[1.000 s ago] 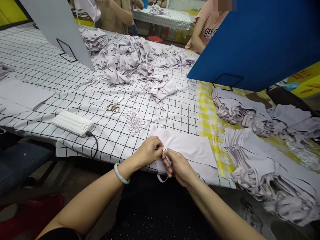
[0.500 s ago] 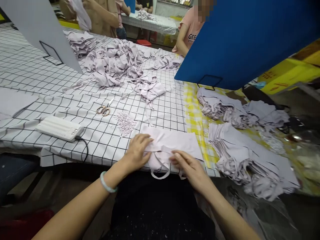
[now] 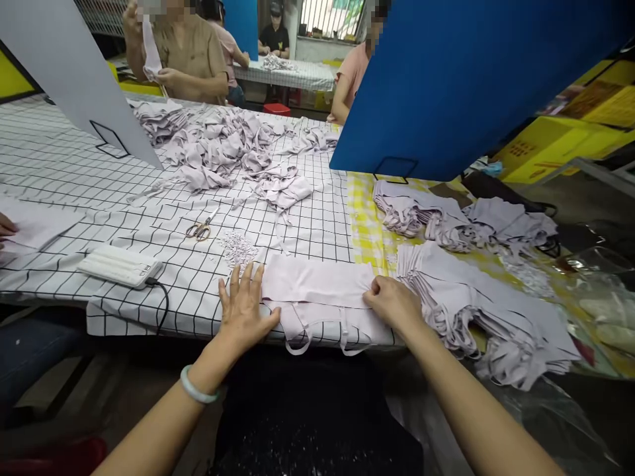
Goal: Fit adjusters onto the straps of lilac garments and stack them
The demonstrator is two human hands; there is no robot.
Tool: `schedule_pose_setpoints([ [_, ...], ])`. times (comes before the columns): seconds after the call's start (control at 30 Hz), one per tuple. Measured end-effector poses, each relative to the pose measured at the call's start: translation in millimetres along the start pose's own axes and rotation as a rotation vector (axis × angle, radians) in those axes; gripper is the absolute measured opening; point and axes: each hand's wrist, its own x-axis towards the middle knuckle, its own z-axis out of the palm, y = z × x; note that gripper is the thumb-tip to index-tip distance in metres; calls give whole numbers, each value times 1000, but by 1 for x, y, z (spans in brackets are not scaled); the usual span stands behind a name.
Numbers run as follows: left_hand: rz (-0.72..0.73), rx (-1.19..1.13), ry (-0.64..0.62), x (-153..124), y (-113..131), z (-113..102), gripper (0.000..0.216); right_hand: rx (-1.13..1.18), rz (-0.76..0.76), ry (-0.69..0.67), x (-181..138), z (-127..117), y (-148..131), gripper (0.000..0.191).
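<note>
A pale lilac camisole top (image 3: 317, 281) lies across the table's front edge, its wide band spread fairly flat and its thin straps looping toward me. At its left end my left hand (image 3: 244, 307) rests with fingers spread, the thumb by the lower edge of the band. My right hand (image 3: 395, 304) is closed at the right end, its curled fingers pinching the fabric edge. Just beyond my left hand is a small heap of pale scraps (image 3: 238, 250). Gold-handled scissors (image 3: 199, 229) lie farther left, blades pointing away.
Stacked lilac garments (image 3: 466, 284) lie on the yellow checked cloth (image 3: 364, 225) to the right. A white power bank (image 3: 119, 266) with a black cable sits left. A loose garment pile (image 3: 223, 145) is farther back. Blue (image 3: 436, 86) and white (image 3: 84, 73) panels stand upright. Co-workers sit beyond.
The garment has been spread out flatter and wider. My left hand has moved left and opened out; my right hand has moved to the garment's right end. The view has tilted up slightly.
</note>
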Motion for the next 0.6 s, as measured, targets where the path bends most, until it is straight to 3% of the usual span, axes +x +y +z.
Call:
schedule_pose_setpoints([
  [0.27, 54, 99, -123, 13, -5, -5, 74, 92, -112, 147, 7, 8, 42, 8],
  [0.43, 242, 72, -179, 38, 14, 8, 68, 121, -260, 354, 4, 16, 33, 50],
  [0.6, 318, 95, -316, 56, 20, 16, 65, 21, -312, 17, -1, 39, 26, 70],
])
